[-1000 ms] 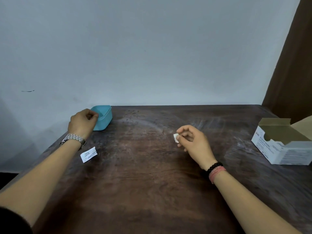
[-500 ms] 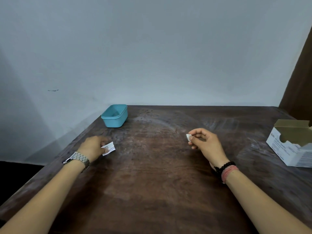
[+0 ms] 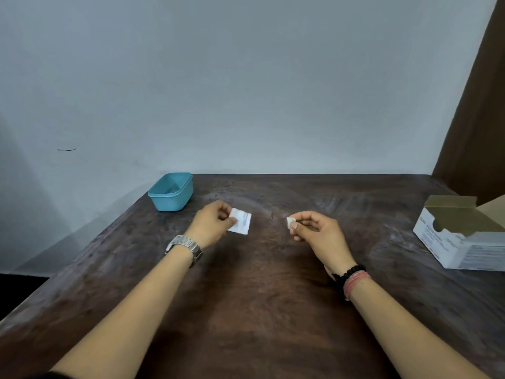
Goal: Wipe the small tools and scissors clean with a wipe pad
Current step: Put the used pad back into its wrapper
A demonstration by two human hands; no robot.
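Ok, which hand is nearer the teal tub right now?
Left. The left hand is just right of the teal tub and nearer the camera; the right hand is farther right, past the table's middle.

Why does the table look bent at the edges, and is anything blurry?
Head view: the wide-angle lens bows the table outward; light is soft and dim, with faint pale sheen near the far edge; the packet in the left hand is slightly smeared, and the print on the open box is unreadable.

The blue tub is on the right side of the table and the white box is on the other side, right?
Not quite. The head view shows the blue tub at the table's far left corner. The white box sits on the other side, at the right edge.
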